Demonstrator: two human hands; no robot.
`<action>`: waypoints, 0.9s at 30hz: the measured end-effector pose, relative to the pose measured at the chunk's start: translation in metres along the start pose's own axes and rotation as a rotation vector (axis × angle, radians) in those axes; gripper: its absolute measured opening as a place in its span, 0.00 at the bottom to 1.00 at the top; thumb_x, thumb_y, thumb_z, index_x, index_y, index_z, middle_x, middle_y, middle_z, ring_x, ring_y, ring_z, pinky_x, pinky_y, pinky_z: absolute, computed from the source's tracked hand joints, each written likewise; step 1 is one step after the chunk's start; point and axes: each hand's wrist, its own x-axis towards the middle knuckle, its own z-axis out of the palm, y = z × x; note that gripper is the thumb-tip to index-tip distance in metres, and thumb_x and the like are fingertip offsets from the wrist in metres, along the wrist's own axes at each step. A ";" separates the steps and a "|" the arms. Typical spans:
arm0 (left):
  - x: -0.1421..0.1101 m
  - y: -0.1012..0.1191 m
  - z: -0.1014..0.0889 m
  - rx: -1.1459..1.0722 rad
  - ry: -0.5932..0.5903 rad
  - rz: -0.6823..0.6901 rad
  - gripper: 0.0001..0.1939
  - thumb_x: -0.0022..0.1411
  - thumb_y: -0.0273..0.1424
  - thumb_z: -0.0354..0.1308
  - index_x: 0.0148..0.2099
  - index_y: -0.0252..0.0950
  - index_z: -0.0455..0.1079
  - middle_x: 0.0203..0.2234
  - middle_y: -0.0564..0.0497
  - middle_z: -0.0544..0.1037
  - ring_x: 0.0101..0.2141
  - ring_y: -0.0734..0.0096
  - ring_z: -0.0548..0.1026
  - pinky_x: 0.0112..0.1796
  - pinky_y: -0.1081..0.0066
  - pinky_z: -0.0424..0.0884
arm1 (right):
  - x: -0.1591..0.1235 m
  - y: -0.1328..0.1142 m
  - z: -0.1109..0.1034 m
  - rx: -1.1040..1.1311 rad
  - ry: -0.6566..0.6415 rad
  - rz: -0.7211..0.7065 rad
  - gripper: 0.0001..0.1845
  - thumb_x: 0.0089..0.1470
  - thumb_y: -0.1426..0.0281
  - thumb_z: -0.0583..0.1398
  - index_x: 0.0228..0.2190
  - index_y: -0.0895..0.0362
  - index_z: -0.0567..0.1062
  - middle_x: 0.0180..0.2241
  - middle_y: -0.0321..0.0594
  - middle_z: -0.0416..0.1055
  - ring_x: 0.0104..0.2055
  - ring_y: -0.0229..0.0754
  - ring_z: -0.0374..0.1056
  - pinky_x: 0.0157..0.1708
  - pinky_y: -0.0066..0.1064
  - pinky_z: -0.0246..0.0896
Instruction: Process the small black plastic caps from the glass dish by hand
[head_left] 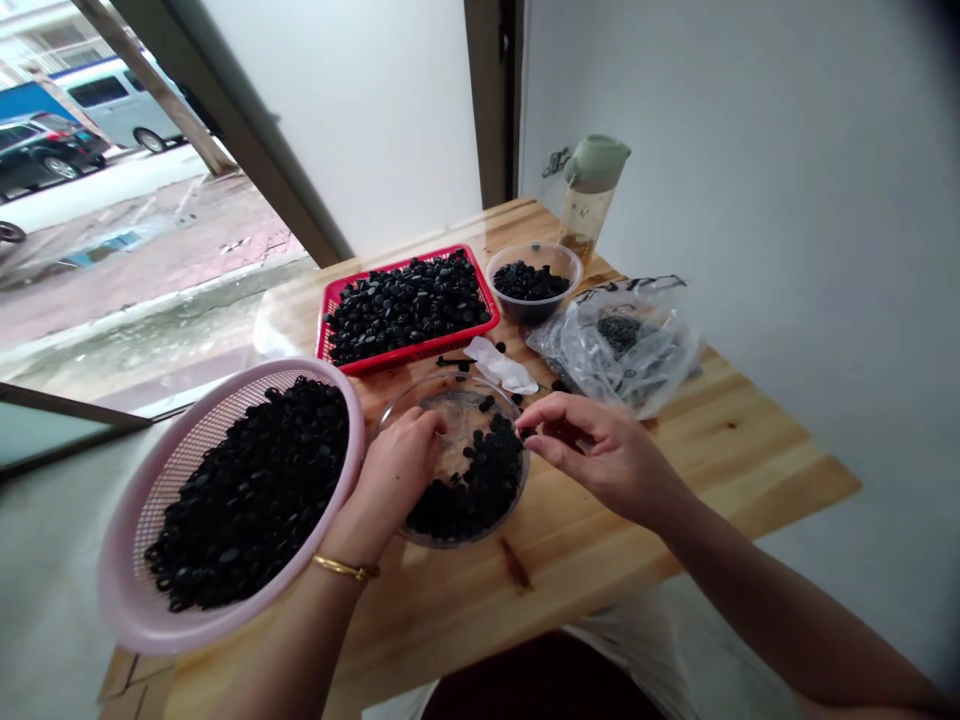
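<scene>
A clear round bowl [514, 500] holds many small black round pieces [487, 470], heaped along its right and front sides. My left hand [401, 455] reaches over the bowl's left side with its fingers curled together; whatever they hold, if anything, is hidden. At the bowl's right rim, my right hand [596, 445] pinches a small black piece [527, 432] between thumb and fingertips. Just behind the bowl lie a crumpled white wrapper [502, 366] and a few loose black bits.
A pink basket [124, 570] of black pieces stands at the left, overhanging the wooden table [750, 470]. Behind are a red basket [409, 353] and a small tub [535, 248], both with black parts. A plastic bag [645, 350] and a green-lidded jug [592, 190] stand right.
</scene>
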 end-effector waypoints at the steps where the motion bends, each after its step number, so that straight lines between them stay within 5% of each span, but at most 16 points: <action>1: 0.002 0.000 0.002 -0.004 -0.004 0.001 0.10 0.67 0.23 0.53 0.42 0.38 0.76 0.39 0.45 0.81 0.40 0.59 0.80 0.45 0.63 0.74 | 0.000 0.001 0.000 -0.002 -0.003 -0.003 0.05 0.60 0.67 0.64 0.37 0.54 0.80 0.27 0.35 0.73 0.23 0.35 0.58 0.24 0.29 0.54; 15: 0.028 0.018 0.011 0.007 -0.060 -0.078 0.09 0.67 0.23 0.52 0.35 0.34 0.73 0.36 0.42 0.78 0.38 0.57 0.80 0.39 0.64 0.73 | -0.005 0.007 0.005 0.068 -0.049 -0.017 0.07 0.60 0.67 0.64 0.39 0.57 0.80 0.28 0.35 0.73 0.26 0.36 0.63 0.27 0.28 0.58; 21: 0.008 0.028 -0.002 -0.125 0.088 -0.085 0.07 0.67 0.22 0.50 0.39 0.36 0.69 0.38 0.43 0.78 0.40 0.57 0.79 0.39 0.64 0.73 | -0.005 0.011 0.010 0.341 -0.067 0.154 0.09 0.57 0.63 0.67 0.39 0.55 0.81 0.30 0.37 0.76 0.29 0.37 0.65 0.28 0.28 0.57; 24: -0.013 0.037 -0.010 -0.402 0.183 -0.102 0.06 0.70 0.29 0.50 0.41 0.38 0.68 0.31 0.50 0.77 0.32 0.65 0.77 0.33 0.69 0.72 | -0.006 0.014 0.019 0.635 -0.064 0.265 0.13 0.53 0.61 0.71 0.38 0.55 0.81 0.34 0.38 0.79 0.27 0.34 0.63 0.26 0.27 0.54; 27: -0.035 0.047 -0.012 -1.005 0.192 -0.209 0.08 0.66 0.36 0.58 0.43 0.37 0.71 0.24 0.56 0.74 0.23 0.73 0.72 0.26 0.74 0.68 | -0.008 0.013 0.030 0.833 -0.071 0.377 0.17 0.49 0.59 0.73 0.38 0.55 0.81 0.34 0.39 0.80 0.22 0.29 0.53 0.21 0.25 0.43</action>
